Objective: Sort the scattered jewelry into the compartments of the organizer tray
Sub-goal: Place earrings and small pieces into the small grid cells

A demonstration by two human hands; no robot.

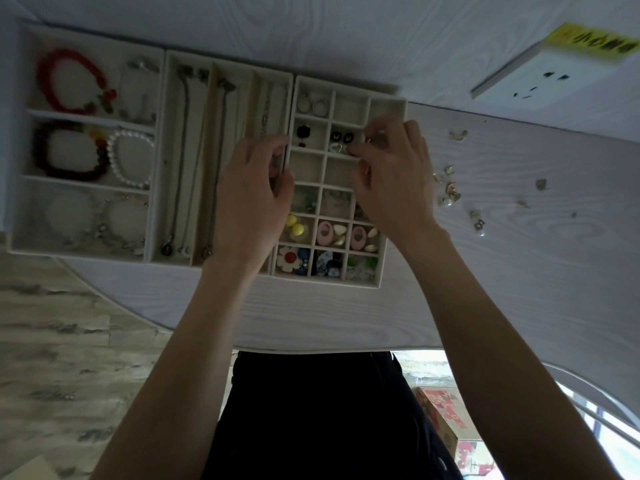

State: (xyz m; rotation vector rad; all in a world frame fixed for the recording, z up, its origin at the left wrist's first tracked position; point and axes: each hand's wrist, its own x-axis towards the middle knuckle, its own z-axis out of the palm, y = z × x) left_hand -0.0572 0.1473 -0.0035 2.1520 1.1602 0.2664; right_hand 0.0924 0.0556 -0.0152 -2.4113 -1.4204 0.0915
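Observation:
A cream grid tray (394,105) with many small compartments holds earrings and rings. My right hand (394,178) hovers over its upper right cells, fingertips pinching a small gold earring (369,141) beside the cell with black butterfly studs (341,136) and a white heart piece (336,147). My left hand (254,192) grips the grid tray's left wall, fingers curled over it. Scattered small gold and pearl earrings (450,188) lie on the table to the right of the tray.
A necklace tray (228,64) and a bracelet tray (20,133) with red, dark and pearl bracelets sit to the left. A white box (540,81) with a yellow label lies at the far right. The white table (346,317) curves toward me; a red carton (440,417) is on the floor.

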